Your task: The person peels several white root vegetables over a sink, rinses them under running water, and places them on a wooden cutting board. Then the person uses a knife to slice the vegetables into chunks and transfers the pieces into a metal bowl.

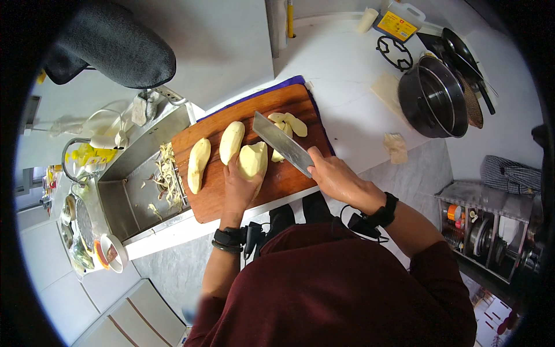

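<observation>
On a wooden cutting board (277,184), my left hand (240,184) grips a large peeled tuber (253,159) with a cut end. My right hand (340,178) is closed on the handle of a cleaver (282,143), whose broad blade is raised over the board between the held tuber and several cut slices (296,125). Part of the slices is hidden behind the blade. One whole peeled tuber (232,139) lies just beyond my left hand, and another (199,165) lies at the board's left side. A purple cloth (260,93) shows under the board's far edge.
Left of the board is a steel sink (117,201) with peelings (169,178) and a faucet (65,158). Along the right of the counter stand a large dark pot (433,97), a black burner grate (394,53) and a plastic jug (396,24). A dish rack (485,191) is at lower right.
</observation>
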A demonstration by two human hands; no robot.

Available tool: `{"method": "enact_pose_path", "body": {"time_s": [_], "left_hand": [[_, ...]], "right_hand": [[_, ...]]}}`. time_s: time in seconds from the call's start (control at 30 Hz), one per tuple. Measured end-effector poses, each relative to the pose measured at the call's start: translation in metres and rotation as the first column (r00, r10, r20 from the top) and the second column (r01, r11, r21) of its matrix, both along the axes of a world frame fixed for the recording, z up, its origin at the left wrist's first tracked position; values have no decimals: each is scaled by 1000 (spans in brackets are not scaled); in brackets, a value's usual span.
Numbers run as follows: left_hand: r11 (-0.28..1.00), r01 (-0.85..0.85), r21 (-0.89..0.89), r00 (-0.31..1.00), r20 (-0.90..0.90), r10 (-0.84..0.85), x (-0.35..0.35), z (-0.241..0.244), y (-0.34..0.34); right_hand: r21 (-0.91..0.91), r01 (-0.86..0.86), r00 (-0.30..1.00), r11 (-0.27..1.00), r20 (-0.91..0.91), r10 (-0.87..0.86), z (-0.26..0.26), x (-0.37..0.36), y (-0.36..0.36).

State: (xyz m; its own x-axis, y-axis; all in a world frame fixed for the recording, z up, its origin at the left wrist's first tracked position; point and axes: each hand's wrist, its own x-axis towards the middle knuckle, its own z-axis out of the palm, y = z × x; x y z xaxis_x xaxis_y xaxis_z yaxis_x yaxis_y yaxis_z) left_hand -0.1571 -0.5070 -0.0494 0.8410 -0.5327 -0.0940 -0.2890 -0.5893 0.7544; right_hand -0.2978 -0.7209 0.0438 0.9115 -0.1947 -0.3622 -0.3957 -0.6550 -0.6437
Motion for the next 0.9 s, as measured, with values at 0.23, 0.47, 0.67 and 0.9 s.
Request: {"method": "enact_pose_path", "body": {"time_s": [0.23,0.47,0.67,0.9], "left_hand": [[995,-67,-70,937,-348,38,6,0,-4],[993,46,109,992,-125,-32,-10,11,-11],[996,48,72,998,-41,-45,-18,8,-14],[986,57,154,994,79,-70,-27,-8,-11]], "right_hand": [[23,-98,987,995,-127,101,17,-10,5],[43,-80,966,996,-241,88,17,1,6],[59,-61,974,996,-213,72,10,12,14],[-199,-142,977,970,-188,105,-9,4,47]]}}
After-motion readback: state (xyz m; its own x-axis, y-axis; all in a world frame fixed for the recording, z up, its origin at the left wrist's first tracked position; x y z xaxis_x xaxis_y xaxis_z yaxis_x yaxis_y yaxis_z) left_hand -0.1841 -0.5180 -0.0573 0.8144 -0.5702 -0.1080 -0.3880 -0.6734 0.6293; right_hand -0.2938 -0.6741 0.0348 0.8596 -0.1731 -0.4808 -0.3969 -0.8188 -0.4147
